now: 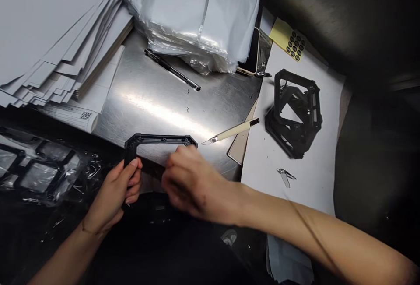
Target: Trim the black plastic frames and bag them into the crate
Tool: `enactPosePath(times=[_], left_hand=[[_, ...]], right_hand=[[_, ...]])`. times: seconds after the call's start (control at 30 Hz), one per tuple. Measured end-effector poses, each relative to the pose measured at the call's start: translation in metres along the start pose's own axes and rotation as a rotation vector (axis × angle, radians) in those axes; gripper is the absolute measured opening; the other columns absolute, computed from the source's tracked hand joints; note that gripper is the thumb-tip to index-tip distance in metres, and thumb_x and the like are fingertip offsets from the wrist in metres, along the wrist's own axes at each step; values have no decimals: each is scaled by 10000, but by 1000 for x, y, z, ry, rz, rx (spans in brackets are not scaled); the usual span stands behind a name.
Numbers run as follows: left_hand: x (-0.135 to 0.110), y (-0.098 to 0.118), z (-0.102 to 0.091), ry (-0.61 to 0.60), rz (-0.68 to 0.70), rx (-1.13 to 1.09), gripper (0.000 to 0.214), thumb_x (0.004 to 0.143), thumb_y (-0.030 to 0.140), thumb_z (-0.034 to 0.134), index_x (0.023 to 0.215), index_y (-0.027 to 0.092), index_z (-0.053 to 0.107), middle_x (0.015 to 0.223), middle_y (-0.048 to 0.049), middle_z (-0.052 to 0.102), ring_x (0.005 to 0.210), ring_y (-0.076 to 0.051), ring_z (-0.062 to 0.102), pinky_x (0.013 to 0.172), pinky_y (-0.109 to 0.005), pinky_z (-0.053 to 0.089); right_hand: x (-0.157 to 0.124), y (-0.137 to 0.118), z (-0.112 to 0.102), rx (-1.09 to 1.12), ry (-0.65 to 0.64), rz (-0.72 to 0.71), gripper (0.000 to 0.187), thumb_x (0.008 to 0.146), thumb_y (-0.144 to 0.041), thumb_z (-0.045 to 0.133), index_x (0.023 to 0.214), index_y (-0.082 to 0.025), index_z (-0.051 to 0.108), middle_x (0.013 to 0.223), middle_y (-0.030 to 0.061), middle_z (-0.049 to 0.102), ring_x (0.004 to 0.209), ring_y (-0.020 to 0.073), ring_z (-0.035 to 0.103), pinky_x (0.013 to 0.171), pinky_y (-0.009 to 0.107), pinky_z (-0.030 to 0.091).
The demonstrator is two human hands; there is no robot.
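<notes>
While a wide brushed steel sheet [154, 118] lies under the hands, the person's left hand [111, 193] grips one end of a black plastic U-shaped frame piece [157, 139], with curled fingers [133, 184] around it and the thumb pressed on it. The right hand [190, 180], its arm stretched across the body, holds close-together fingers [183, 156] at the piece's other end; if they pinch it, I cannot tell. A slim cream craft knife [232, 131] lies near them.
</notes>
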State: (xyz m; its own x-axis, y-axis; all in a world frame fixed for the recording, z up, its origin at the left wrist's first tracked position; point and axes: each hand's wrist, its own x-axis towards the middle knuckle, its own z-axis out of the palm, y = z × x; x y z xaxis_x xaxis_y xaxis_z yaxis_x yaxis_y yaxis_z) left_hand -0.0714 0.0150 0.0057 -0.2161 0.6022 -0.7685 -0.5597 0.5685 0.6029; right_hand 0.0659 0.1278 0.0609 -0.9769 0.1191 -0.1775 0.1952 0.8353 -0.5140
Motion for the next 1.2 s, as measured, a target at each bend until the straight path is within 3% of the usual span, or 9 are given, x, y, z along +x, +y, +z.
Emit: enactPosePath(times=[0.1,0.17,0.27,0.37,0.67,1.03,1.13,1.2], left_hand=[[0,1,0,0,12,-1,162,764,332,459,693,187,474,475,92,269,347,-26,201,282,-121,185],[-1,1,-1,10,6,3,159,763,328,462,695,186,480,477,89,274,352,-28,208,283,-123,190],[-1,1,-2,4,-1,-6,161,760,335,466,698,188,483,478,89,274,353,-27,196,280,-123,190],[0,-1,-3,-3,9,-9,165,756,343,470,695,190,484,476,89,272,353,-27,186,274,-122,186],[2,-3,-3,-3,7,-14,171,755,345,470,692,187,490,471,91,271,345,-23,189,273,-120,182],[1,-2,-2,-21,13,-20,165,768,338,452,701,191,487,470,88,275,348,-27,194,276,-124,189],[0,-3,-1,7,19,-4,170,766,337,455,687,190,487,464,88,275,343,-28,204,274,-125,193],[0,-3,0,30,22,4,168,762,339,461,688,191,489,462,89,278,339,-28,208,270,-125,193]], right_hand=[[-22,-19,3,200,-271,-164,200,776,-334,500,668,-185,578,659,-11,508,678,129,399,668,252,311],[-32,-16,6,96,-179,-40,174,799,-269,476,704,-172,585,665,8,509,662,138,383,638,265,307],[-34,7,7,-195,175,206,165,795,-109,424,791,-121,588,741,64,513,670,161,354,585,281,286],[-23,28,7,-411,309,219,181,782,-84,415,757,-115,592,744,82,518,677,184,345,564,291,267],[11,26,12,-655,235,-6,246,735,-26,380,579,-103,553,612,90,460,646,215,381,515,302,186],[18,28,10,-688,119,-3,244,738,-18,349,632,-80,561,633,107,467,666,231,400,517,309,184],[17,21,11,-601,129,50,256,756,-16,331,644,-79,552,634,98,467,660,219,399,522,310,204],[12,6,12,-384,104,17,235,782,-64,358,643,-106,543,655,77,476,671,202,401,545,310,239]])
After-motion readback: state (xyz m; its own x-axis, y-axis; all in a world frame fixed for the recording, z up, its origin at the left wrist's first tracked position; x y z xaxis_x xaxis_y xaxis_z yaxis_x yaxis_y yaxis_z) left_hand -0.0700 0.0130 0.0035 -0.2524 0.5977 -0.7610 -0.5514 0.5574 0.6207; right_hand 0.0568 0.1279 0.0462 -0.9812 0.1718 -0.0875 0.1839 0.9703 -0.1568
